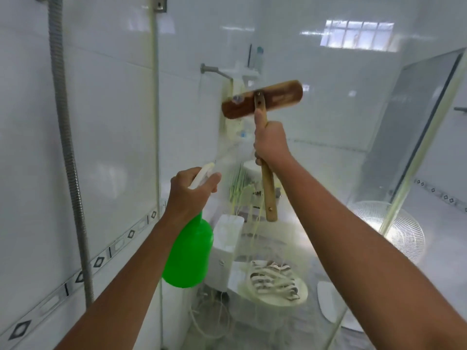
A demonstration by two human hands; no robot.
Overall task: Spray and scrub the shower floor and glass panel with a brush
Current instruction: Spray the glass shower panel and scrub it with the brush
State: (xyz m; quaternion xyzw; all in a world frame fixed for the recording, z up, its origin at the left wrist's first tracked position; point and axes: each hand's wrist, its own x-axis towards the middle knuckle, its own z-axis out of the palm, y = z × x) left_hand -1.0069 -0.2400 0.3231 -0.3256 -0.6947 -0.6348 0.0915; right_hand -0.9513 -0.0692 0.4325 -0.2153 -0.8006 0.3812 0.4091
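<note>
- A ribbed metal shower hose (66, 137) is seen hanging down the white tiled wall (108, 117) at the far left, above a band of border tiles with diamond marks.
- A green spray bottle (188, 253) is held up by the left hand (188, 192), left of centre; the fingers are wrapped round its white spray head (202, 173), with the green body hanging below the wrist.
- The nozzle is pointed at the glass panel (290, 261), which stands just beyond both hands and is streaked with pale yellowish runs of liquid.
- Through the glass, a white toilet (273, 286) is seen low in the middle, with a striped cloth (274, 276) lying on its lid.
- A wooden brush (262, 99) is held upright by the right hand (271, 142), right of the bottle; the fingers are clamped round its handle, the thumb laid up along it toward the head.
- The wide brush head is set crosswise at the top, high against the glass; whether the bristles touch the glass cannot be told.
- The lower end of the handle is seen sticking out below the right hand.
- A white fan (394, 231) is seen behind the glass at the lower right, near the panel's edge.
- A window's reflection (358, 34) is seen on the tiles at the upper right.
</note>
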